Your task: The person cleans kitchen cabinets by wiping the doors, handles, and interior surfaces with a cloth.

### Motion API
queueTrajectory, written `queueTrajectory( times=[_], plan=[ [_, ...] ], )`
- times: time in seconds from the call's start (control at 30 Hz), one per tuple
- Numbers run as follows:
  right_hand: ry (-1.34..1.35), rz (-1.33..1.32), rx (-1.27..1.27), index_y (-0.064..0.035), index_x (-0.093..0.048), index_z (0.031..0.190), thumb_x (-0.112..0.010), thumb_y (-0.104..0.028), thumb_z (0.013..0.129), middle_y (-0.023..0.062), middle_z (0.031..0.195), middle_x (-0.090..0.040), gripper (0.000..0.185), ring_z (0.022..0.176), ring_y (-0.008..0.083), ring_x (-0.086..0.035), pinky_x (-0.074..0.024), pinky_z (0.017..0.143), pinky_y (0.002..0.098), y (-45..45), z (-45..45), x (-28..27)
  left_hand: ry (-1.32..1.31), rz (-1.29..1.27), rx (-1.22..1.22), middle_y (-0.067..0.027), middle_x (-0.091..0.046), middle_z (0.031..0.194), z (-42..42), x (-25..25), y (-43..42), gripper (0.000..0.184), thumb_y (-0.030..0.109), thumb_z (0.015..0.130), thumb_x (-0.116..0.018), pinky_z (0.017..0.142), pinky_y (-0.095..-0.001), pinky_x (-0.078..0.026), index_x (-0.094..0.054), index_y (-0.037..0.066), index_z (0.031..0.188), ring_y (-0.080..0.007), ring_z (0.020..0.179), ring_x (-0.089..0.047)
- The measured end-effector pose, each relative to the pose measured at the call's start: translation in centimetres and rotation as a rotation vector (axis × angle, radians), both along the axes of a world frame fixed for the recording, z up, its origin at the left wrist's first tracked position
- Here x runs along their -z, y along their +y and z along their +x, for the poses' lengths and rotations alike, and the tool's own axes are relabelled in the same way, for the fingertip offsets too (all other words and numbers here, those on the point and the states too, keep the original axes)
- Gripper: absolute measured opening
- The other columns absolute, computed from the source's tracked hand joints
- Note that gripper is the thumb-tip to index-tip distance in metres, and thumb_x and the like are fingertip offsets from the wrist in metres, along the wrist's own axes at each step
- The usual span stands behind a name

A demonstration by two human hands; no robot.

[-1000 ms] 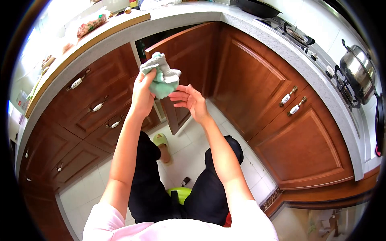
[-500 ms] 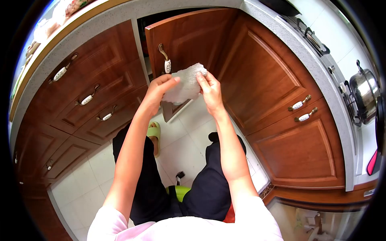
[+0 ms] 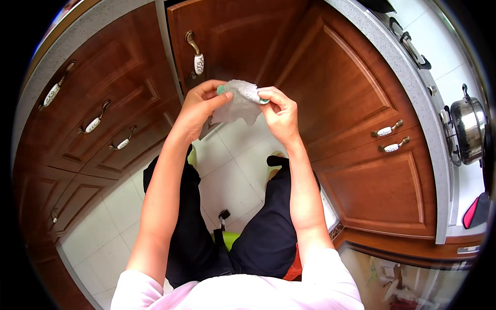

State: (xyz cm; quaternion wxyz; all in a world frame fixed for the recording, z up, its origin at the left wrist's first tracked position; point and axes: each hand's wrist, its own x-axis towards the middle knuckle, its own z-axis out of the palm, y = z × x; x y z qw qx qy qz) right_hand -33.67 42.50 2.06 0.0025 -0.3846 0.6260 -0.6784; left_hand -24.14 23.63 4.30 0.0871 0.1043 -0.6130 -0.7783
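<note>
Head view: left hand (image 3: 198, 108) and right hand (image 3: 282, 114), grip clamped on cloth (image 3: 238, 106); ajar cabinet door (image 3: 243, 39) behind; pot (image 3: 466, 132) at right.

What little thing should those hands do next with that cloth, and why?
Probably fold the loose lower part of the white-and-green cloth upward: the left hand and right hand pinch it at opposite sides, while its uneven lower edge hangs free between them.

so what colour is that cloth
The cloth is whitish grey, green at the pinched ends; see the head view.
</note>
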Motion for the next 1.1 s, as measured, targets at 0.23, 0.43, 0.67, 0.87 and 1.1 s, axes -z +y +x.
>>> queueTrajectory(
  times=[0.23,0.43,0.67,0.87,1.1],
  plan=[
    [0.386,0.255,0.121,-0.0005,-0.073,0.091,-0.062,0.010,0.076,0.0111,0.094,-0.072,0.022,0.086,0.0247,-0.066,-0.0538,0.077,0.0331,1.9,0.9,-0.8,0.074,-0.277,0.161,-0.0050,-0.066,0.104,0.5,-0.2,0.4,0.057,0.009,0.090,-0.071,0.087,-0.0286,-0.049,-0.050,0.009,0.143,-0.0116,0.097,-0.062],
    [0.496,0.391,0.072,0.0012,-0.072,0.090,-0.068,0.004,0.073,0.0123,0.089,-0.073,0.018,0.084,0.0251,-0.067,-0.0540,0.077,0.0340,2.8,1.4,-1.4,0.056,-0.517,0.285,-0.0036,-0.063,0.103,0.3,1.2,0.2,0.029,0.004,0.087,-0.073,0.086,-0.0270,-0.050,-0.069,0.005,0.116,-0.0122,0.097,-0.062],
    [0.437,0.367,0.148,-0.0008,-0.075,0.086,-0.080,-0.006,0.075,0.0109,0.082,-0.073,0.013,0.075,0.0215,-0.069,-0.0539,0.069,0.0327,3.2,1.7,-1.7,0.274,-0.540,0.114,-0.0052,-0.063,0.103,0.4,2.0,0.0,0.017,-0.007,0.076,-0.074,0.086,-0.0269,-0.052,-0.066,0.001,0.090,-0.0125,0.093,-0.062],
    [0.330,0.339,0.151,-0.0029,-0.077,0.088,-0.082,-0.005,0.075,0.0084,0.084,-0.075,0.014,0.075,0.0152,-0.070,-0.0541,0.068,0.0293,3.0,1.9,-1.4,0.054,-0.386,0.206,-0.0058,-0.065,0.101,1.0,1.7,0.2,0.030,-0.009,0.074,-0.075,0.075,-0.0230,-0.049,-0.057,0.004,0.094,-0.0070,0.084,-0.057],
    [0.210,0.332,0.113,-0.0045,-0.078,0.091,-0.079,0.000,0.075,0.0064,0.088,-0.075,0.017,0.076,0.0135,-0.069,-0.0541,0.069,0.0271,2.7,2.3,-1.8,-0.064,-0.428,0.303,-0.0006,-0.066,0.091,1.2,1.7,0.0,0.036,-0.005,0.074,-0.079,0.068,-0.0219,-0.045,-0.059,0.006,0.102,-0.0045,0.076,-0.051]
  ],
)
